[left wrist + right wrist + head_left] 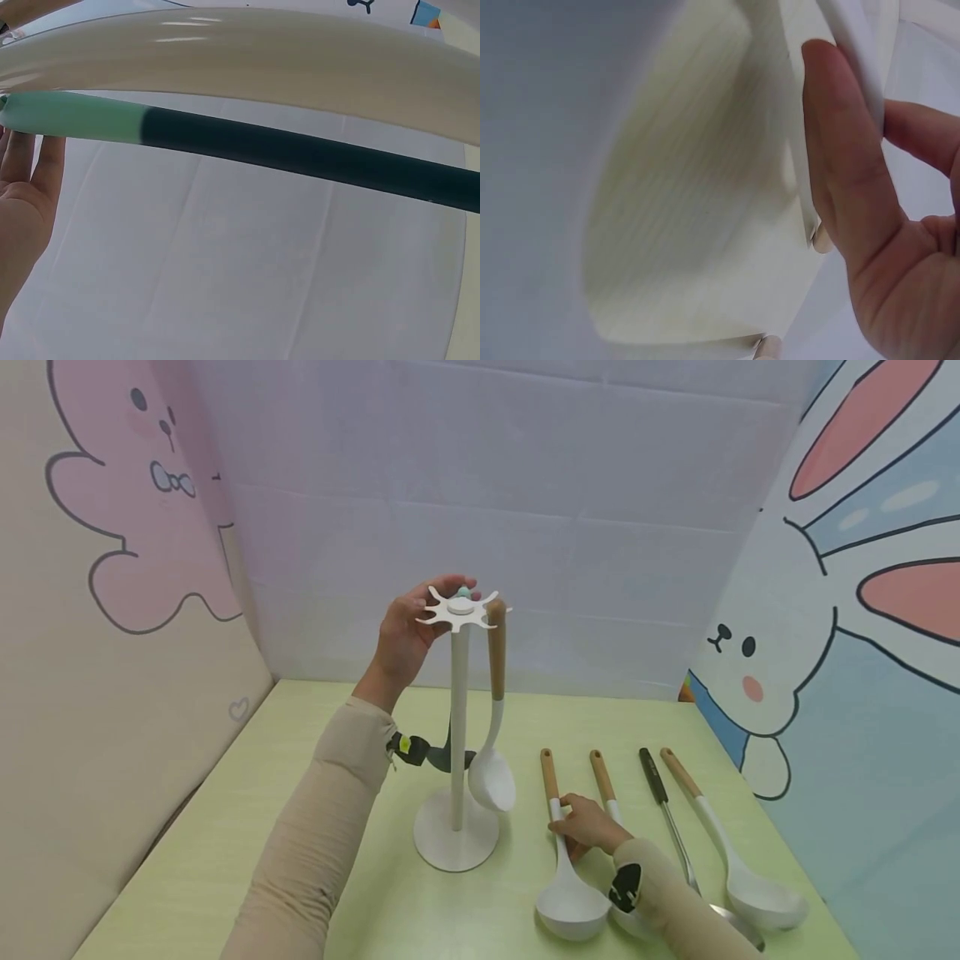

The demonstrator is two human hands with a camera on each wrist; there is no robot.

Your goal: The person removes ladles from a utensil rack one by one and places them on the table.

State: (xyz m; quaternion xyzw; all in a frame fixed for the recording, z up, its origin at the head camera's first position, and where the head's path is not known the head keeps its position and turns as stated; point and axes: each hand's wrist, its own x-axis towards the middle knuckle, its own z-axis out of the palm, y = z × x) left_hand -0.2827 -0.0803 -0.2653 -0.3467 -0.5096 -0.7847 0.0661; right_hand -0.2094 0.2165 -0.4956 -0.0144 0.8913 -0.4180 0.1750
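Observation:
My left hand (401, 639) is at the top of a white utensil stand (458, 727), its fingers around the mint-green handle end (71, 116) of a dark green utensil (300, 154). That utensil hangs upright behind the post, its dark lower part (441, 758) mostly hidden. From a front prong hangs a white ladle (492, 781) with a wooden handle. To the right, my right hand (592, 822) pinches the white neck of another wooden-handled ladle (572, 906), which lies along the table. In the right wrist view its neck runs between thumb and fingers (847, 142).
Right of the gripped ladle lies a wooden-handled white utensil (602, 777), partly under my forearm. Beyond it are a black-handled metal utensil (654, 777) and a larger white ladle (761, 893). Cartoon-printed walls (885, 710) border the pale green table (337, 860).

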